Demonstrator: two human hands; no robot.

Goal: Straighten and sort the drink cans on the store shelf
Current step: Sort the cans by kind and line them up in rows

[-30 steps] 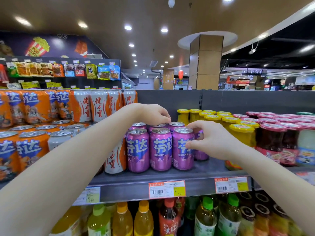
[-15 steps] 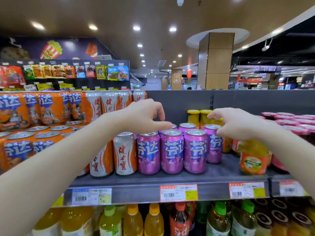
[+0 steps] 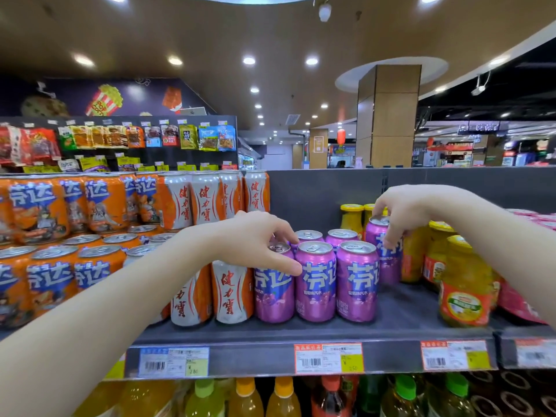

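Note:
Several purple drink cans [image 3: 316,281] stand in two rows on the grey shelf [image 3: 400,320]. My left hand [image 3: 258,242] grips the top of the leftmost front purple can [image 3: 272,293], thumb on its front. My right hand [image 3: 400,215] holds the top of the rightmost purple can [image 3: 388,263], which stands further back beside the yellow jars. White-and-orange cans [image 3: 231,293] stand left of the purple ones, and orange cans [image 3: 54,281] fill the far left, stacked two layers high.
Yellow-lidded jars [image 3: 463,281] and pink-lidded jars [image 3: 517,299] crowd the right of the shelf. Price tags [image 3: 329,358] line the shelf edge. Bottles of juice [image 3: 246,398] stand on the shelf below. A snack rack [image 3: 120,139] rises behind the cans.
My right hand has risen from the side of the rightmost purple can to its top. My left hand has come forward and down onto the leftmost front purple can.

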